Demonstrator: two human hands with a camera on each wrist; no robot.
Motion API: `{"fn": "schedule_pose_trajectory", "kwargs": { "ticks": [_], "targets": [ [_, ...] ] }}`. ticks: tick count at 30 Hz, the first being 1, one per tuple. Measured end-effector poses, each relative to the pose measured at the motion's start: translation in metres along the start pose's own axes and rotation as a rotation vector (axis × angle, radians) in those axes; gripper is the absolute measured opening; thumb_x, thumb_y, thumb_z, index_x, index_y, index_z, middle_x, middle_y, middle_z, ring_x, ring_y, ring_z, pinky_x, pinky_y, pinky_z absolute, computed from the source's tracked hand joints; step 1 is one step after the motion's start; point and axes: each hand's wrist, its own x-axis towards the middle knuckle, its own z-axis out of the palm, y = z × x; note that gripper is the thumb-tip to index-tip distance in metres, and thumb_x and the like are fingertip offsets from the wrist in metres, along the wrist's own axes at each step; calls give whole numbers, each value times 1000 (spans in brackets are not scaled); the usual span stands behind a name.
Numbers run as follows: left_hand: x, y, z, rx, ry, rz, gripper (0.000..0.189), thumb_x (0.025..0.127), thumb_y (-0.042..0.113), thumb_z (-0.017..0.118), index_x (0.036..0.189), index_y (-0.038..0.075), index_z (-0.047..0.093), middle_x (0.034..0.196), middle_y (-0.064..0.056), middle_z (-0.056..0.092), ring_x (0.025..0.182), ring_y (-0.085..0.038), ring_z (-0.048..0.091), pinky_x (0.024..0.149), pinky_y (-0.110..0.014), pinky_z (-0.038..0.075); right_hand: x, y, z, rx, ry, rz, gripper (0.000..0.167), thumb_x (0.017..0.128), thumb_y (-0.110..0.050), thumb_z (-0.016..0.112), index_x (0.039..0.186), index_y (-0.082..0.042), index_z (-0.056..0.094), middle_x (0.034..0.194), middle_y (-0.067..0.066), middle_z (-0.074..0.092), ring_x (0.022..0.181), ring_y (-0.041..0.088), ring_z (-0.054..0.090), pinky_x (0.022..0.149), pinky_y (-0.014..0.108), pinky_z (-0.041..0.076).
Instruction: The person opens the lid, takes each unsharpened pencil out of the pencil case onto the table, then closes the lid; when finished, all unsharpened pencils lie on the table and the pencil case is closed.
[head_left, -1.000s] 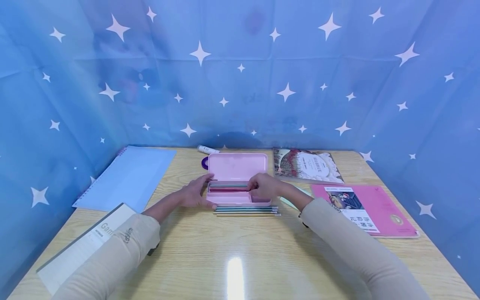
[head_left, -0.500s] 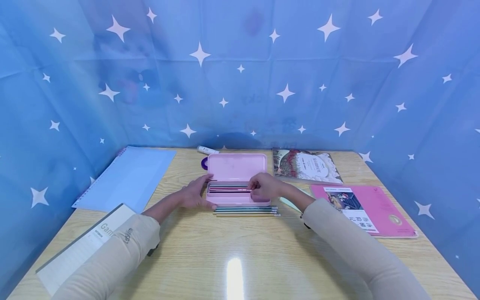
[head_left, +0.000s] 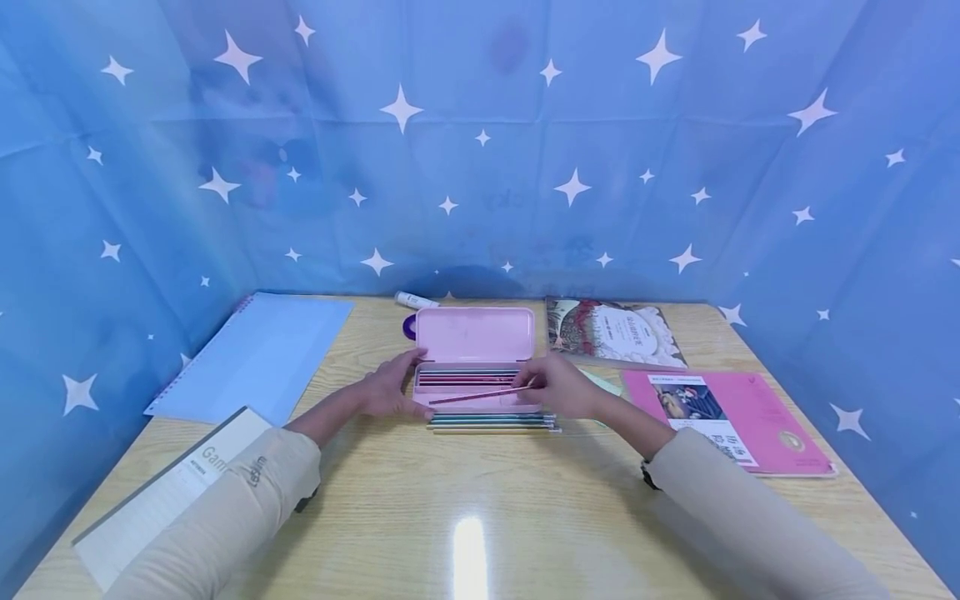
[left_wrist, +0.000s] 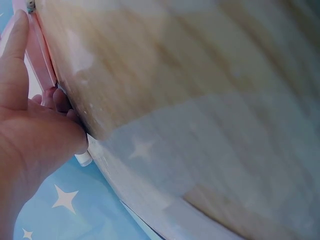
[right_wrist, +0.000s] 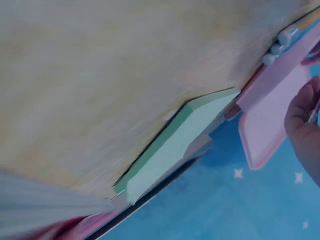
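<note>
A pink pencil case (head_left: 475, 335) lies with its lid raised at the back of the table. Several pencils (head_left: 465, 377) fill its rear compartment. My left hand (head_left: 386, 387) holds the case's left end, thumb at the front corner and fingers by the hinge; the left wrist view shows this hand (left_wrist: 40, 135) against the pink edge. My right hand (head_left: 562, 385) pinches a dark red pencil (head_left: 472, 396) near its right end, tilted slightly above the front compartment. Several more pencils (head_left: 487, 424) lie in a row before the case. In the right wrist view, the right hand (right_wrist: 306, 117) is partly cut off.
A pale green block (right_wrist: 172, 152) lies right of the case. Farther right are a pink book (head_left: 780, 417) and an illustrated book (head_left: 622, 333). At left are a spiral-bound pad (head_left: 262, 350) and a notebook (head_left: 172, 492). A white tube (head_left: 415, 299) and purple ring (head_left: 408, 327) lie behind.
My right hand has lifted the dark red pencil out of the rear compartment and moved right and toward the front with it. The left hand stays at the case.
</note>
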Motion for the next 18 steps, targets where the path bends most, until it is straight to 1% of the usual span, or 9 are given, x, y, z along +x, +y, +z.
{"fn": "schedule_pose_trajectory", "kwargs": {
  "ticks": [3, 6, 10, 14, 18],
  "targets": [
    [1, 2, 0, -1, -4, 8, 121, 72, 53, 84, 159, 12, 10, 162, -16, 22, 147, -44, 13, 111, -72, 6, -19, -5, 0, -4, 0, 29, 8, 92, -2, 66, 97, -1, 72, 85, 6, 71, 69, 14, 64, 61, 25, 52],
    [0, 2, 1, -7, 2, 11, 121, 73, 52, 85, 159, 10, 11, 162, -17, 22, 147, -45, 14, 111, -72, 7, -35, -10, 2, -1, 6, 41, 7, 92, -2, 66, 96, -2, 72, 85, 8, 72, 70, 14, 64, 60, 26, 52],
    [-1, 3, 1, -1, 2, 6, 119, 73, 50, 85, 159, 11, 11, 162, -16, 22, 146, -46, 15, 111, -72, 8, -53, -11, 7, -8, 5, 34, 7, 90, 2, 66, 93, 0, 72, 85, 9, 72, 74, 10, 64, 63, 24, 53],
    [-1, 3, 1, 10, -3, -1, 119, 74, 51, 84, 159, 12, 10, 162, -16, 21, 146, -45, 15, 112, -70, 9, -62, -11, 10, -60, 11, 10, 11, 87, 7, 66, 90, -2, 73, 85, 5, 72, 75, 8, 63, 65, 24, 52],
    [0, 3, 1, 8, 2, 12, 119, 74, 50, 84, 159, 11, 10, 162, -17, 21, 146, -45, 14, 112, -70, 10, -62, -12, 12, -103, 57, -8, 12, 85, 7, 68, 88, -4, 74, 83, 0, 71, 73, 8, 62, 66, 24, 52]
  ]
}}
